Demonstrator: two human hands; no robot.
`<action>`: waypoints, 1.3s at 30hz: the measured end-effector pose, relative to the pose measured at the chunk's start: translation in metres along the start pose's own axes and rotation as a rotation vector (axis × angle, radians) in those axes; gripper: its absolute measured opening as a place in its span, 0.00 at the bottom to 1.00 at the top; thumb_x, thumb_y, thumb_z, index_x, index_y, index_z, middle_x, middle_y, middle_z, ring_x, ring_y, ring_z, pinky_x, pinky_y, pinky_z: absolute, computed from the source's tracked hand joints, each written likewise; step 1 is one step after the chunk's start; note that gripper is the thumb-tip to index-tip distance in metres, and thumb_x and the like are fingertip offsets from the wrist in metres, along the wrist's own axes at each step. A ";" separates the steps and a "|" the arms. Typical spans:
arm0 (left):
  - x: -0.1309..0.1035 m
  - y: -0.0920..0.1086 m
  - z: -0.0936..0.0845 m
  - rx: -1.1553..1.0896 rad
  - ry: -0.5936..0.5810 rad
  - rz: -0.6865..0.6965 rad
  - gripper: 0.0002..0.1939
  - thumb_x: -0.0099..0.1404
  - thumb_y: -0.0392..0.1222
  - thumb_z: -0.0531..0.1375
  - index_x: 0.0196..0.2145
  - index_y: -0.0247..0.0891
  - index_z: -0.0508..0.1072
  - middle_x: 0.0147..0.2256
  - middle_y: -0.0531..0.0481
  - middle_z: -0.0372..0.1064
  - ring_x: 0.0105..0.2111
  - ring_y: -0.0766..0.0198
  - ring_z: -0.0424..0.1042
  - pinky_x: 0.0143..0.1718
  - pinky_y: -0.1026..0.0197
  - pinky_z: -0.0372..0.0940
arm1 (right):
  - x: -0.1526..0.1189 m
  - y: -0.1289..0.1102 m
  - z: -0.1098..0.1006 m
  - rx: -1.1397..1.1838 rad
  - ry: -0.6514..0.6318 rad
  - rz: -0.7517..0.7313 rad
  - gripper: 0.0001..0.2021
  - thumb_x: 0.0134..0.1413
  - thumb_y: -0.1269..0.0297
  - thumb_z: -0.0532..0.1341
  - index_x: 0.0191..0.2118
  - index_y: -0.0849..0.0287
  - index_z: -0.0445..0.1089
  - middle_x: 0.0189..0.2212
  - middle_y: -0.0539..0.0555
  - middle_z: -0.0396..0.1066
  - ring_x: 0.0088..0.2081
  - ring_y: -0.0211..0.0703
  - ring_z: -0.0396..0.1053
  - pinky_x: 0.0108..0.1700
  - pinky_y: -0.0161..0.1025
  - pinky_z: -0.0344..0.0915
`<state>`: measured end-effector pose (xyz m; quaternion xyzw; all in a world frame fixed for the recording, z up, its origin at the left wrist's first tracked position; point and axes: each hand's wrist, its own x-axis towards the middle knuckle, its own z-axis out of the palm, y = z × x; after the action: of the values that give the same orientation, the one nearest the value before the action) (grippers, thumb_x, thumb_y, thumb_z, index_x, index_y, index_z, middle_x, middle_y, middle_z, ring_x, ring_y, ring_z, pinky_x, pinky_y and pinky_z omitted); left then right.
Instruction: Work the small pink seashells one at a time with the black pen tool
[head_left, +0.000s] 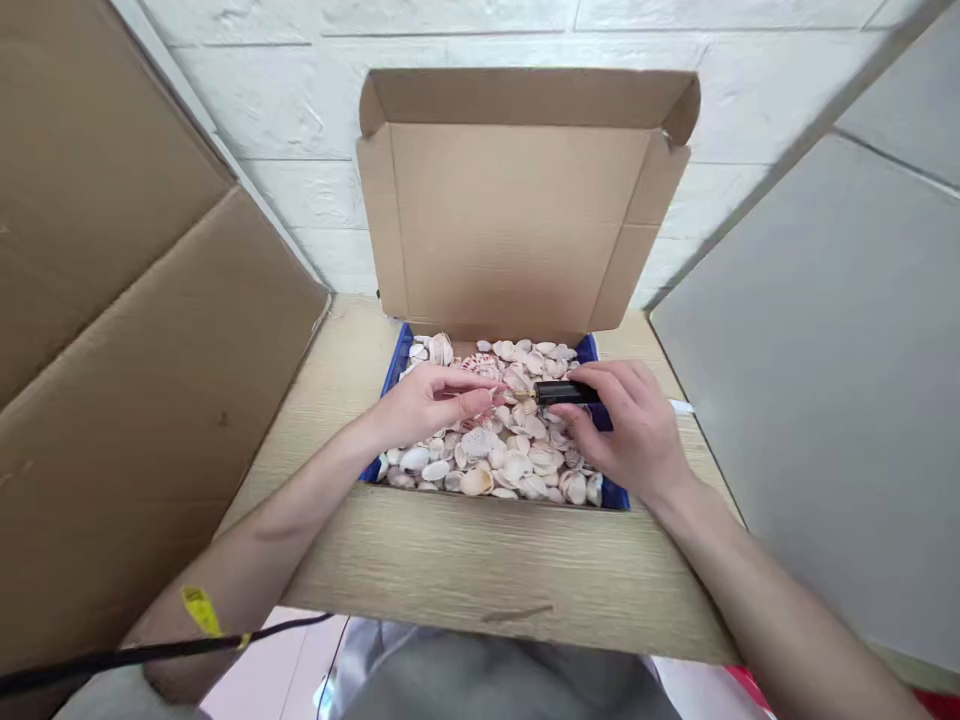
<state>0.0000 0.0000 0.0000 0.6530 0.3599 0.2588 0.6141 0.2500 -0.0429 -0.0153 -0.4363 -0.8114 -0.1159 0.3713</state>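
A cardboard box (517, 215) with its lid raised holds many pale seashells (517, 465). Above the shells, my right hand (626, 420) grips a black cylindrical tool (566, 392) whose thin brass-coloured tip points left. My left hand (435, 400) is over the left part of the box, its thumb and fingers pinched on a small shell (498, 396) that meets or nearly meets the tip. Blue edging (396, 360) shows at the sides of the box. Some reddish striped shells lie partly behind my left fingers.
The box stands on a light wooden table (480, 560) against a white brick-patterned wall (270, 100). Large cardboard panels (150, 400) rise at the left, a grey panel (840, 400) at the right. A black cable (150, 652) with a yellow tag crosses the lower left.
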 end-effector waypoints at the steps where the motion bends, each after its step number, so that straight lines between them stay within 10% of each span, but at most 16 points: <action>1: 0.000 0.000 0.000 -0.005 0.000 0.005 0.24 0.60 0.53 0.63 0.48 0.32 0.77 0.37 0.39 0.78 0.30 0.61 0.75 0.29 0.62 0.69 | 0.000 0.000 0.001 -0.001 -0.018 0.006 0.11 0.57 0.60 0.62 0.42 0.63 0.67 0.36 0.60 0.73 0.37 0.50 0.70 0.38 0.45 0.68; 39: 0.000 0.003 0.001 -0.017 -0.004 -0.040 0.18 0.57 0.47 0.67 0.42 0.35 0.79 0.41 0.43 0.78 0.37 0.61 0.76 0.36 0.63 0.71 | 0.002 -0.003 -0.002 -0.036 0.072 -0.070 0.16 0.53 0.64 0.66 0.47 0.58 0.67 0.36 0.58 0.73 0.37 0.47 0.70 0.38 0.45 0.69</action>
<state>0.0018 -0.0006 0.0025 0.6409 0.3693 0.2484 0.6255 0.2483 -0.0441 -0.0116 -0.4099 -0.8099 -0.1591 0.3882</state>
